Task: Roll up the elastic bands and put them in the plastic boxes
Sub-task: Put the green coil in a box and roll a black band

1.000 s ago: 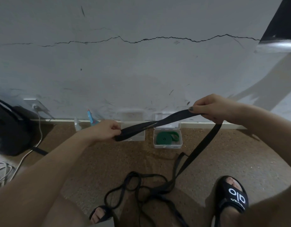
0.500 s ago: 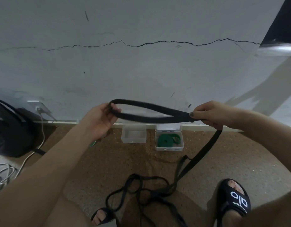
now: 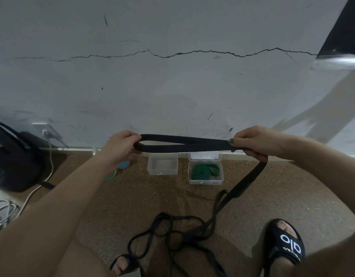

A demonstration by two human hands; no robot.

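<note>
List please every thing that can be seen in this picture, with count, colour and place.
black flat elastic band: 1, black, stretched between both hands, rest trailing to floor
clear plastic box, empty: 1, transparent, by wall
clear plastic box with green rolled band: 1, transparent, right of empty box
black bag: 1, far left
white cables: several, left edge
black sandals: 2, bottom
left hand: grips the band's loop end
right hand: pinches the band

This looks like a plain room in a home: a cracked white plaster wall (image 3: pixel 172 80), a brown speckled floor (image 3: pixel 132 196), a black bag (image 3: pixel 10 156) and white cables (image 3: pixel 2 212).
</note>
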